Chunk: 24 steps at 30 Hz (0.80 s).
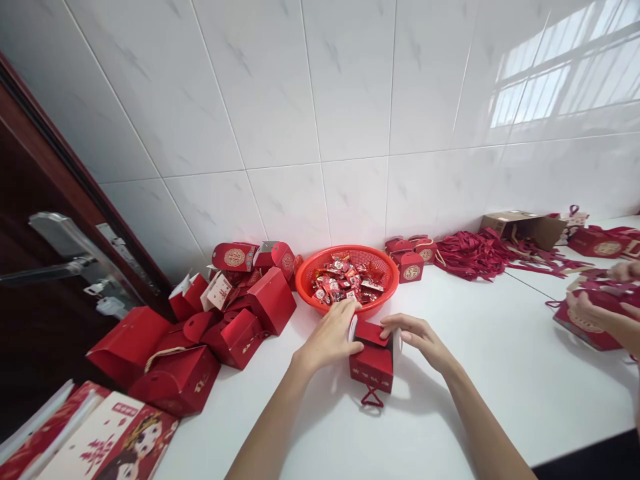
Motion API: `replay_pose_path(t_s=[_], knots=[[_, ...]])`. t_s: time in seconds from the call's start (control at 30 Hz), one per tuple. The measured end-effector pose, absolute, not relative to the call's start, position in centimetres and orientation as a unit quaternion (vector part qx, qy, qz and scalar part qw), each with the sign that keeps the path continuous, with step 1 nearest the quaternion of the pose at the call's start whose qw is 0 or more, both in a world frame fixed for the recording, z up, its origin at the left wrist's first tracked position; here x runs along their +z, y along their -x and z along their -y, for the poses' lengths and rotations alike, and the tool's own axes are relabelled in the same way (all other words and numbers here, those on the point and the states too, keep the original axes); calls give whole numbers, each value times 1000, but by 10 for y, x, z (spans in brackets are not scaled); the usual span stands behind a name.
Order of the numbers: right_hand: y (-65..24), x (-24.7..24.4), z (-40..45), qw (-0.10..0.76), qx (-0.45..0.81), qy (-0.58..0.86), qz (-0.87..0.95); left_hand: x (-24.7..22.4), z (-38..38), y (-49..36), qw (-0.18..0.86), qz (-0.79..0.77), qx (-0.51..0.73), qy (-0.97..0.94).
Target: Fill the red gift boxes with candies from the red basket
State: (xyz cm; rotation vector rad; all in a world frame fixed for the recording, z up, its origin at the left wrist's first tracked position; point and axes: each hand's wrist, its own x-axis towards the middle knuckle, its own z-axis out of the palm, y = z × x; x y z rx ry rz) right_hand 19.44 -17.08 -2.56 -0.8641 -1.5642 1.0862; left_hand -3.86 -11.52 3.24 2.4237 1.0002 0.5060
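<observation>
Small red box (371, 367) on the desk (425, 433), just on near side of red basket (383, 303). Left grip (331, 337) grasping box's left side; right grip (423, 340) touching top flap (369, 333), whether grasping: cannot tell. Wrapped sweets (340, 283) inside basket.

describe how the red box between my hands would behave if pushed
The red box probably slides rather than rolls, given its flat sides. It looks like thin card, so likely light. With a side flap raised, it may flex if squeezed.
</observation>
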Motion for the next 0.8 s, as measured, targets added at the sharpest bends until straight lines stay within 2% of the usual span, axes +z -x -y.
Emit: replay_pose_path(t_s=[0.13, 0.27, 0.47, 0.7, 0.8], knots=[[-193, -29, 169, 513, 466, 356, 626, 37, 119, 37, 197, -406, 195, -871], [-178, -36, 167, 552, 421, 404, 596, 41, 121, 36, 252, -378, 188, -871], [-160, -46, 162, 500, 413, 457, 608, 37, 121, 34, 287, -311, 125, -897], [-162, -45, 162, 499, 435, 460, 592, 36, 137, 23, 246, -448, 99, -854], [-166, -44, 162, 488, 474, 457, 573, 33, 140, 19, 266, -443, 100, -850]])
